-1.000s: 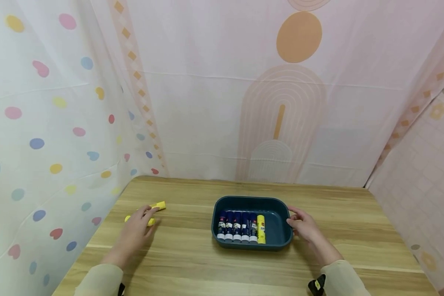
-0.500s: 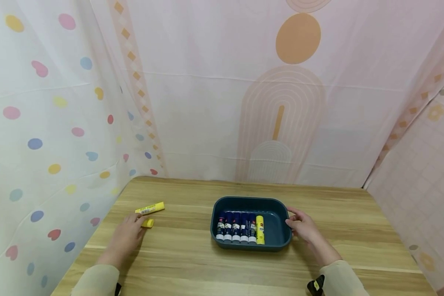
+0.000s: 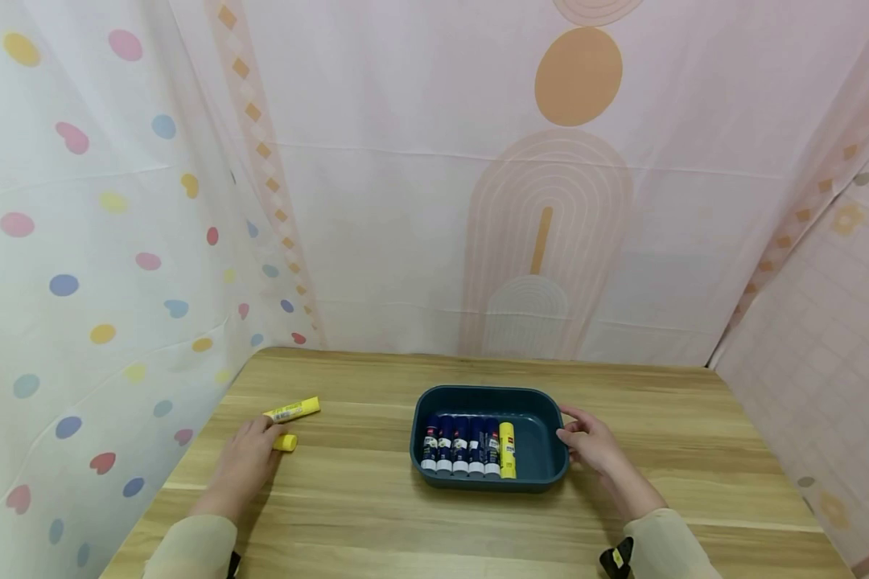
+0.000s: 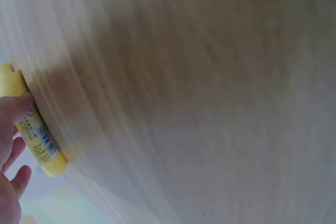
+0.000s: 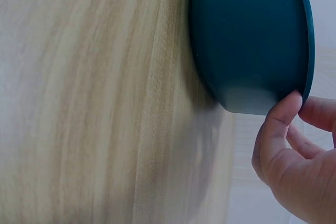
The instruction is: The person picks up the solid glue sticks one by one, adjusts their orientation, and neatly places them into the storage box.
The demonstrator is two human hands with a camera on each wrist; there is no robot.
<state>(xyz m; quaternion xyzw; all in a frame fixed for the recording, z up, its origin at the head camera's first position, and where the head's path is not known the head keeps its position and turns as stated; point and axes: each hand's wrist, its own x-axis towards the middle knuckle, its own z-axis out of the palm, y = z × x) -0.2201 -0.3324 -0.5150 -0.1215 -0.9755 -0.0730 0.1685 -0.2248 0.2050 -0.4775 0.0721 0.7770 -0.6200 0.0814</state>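
On the left of the table, my left hand point(image 3: 245, 460) grips a yellow glue stick point(image 3: 286, 442), most of it hidden under the fingers in the head view. The left wrist view shows the thumb across this glue stick point(image 4: 41, 142), near its printed barcode. Just beyond that hand lies a second yellow glue stick point(image 3: 294, 409). My right hand point(image 3: 595, 441) pinches the right rim of a dark teal tray point(image 3: 543, 484); thumb and fingers also show at the tray's wall point(image 5: 252, 40) in the right wrist view. Several blue glue sticks point(image 3: 460, 444) and one yellow glue stick point(image 3: 507, 450) stand side by side in the tray.
The wooden table point(image 3: 376, 531) reaches back to a patterned curtain point(image 3: 398, 241). A dotted curtain point(image 3: 116, 265) hangs along the left side and another pale cloth point(image 3: 818, 378) along the right.
My left hand has drawn back slightly left from over the two yellow glue sticks, uncovering the far one, and now grips the near one. The right hand stays at the tray's rim.
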